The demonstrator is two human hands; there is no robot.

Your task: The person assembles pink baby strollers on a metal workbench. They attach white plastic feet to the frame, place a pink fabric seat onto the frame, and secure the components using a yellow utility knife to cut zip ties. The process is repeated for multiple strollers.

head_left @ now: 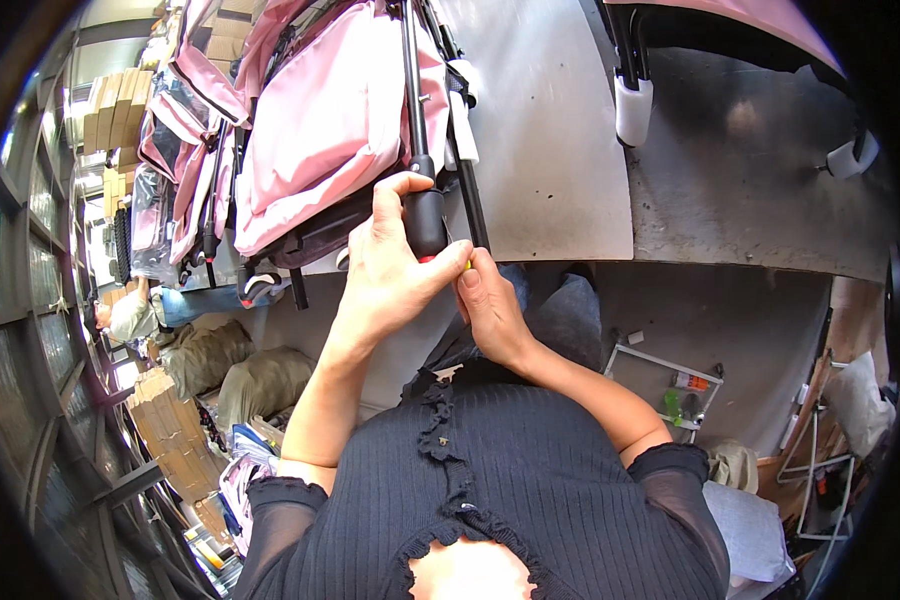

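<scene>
A folded pink stroller [320,120] lies on the metal worktable, its black frame tubes pointing toward me. On the end of one black tube [414,90] sits a thick black plastic sleeve [426,222] with a bit of red at its near end. My left hand [385,270] grips this sleeve, index finger over its top and thumb across the near end. Close by the thumb, my right hand [497,318] is closed in a pinch. A small yellow bit [468,265] shows at its fingertips; the rest of that thing is hidden.
The metal worktable [550,130] spans the far side, its edge curving in front of me. At the right, another pink stroller stands with white-wrapped tube ends [633,110]. More pink strollers, cardboard stacks [165,420], filled sacks [265,385] and a person [135,315] are at left. A white frame [660,375] lies below right.
</scene>
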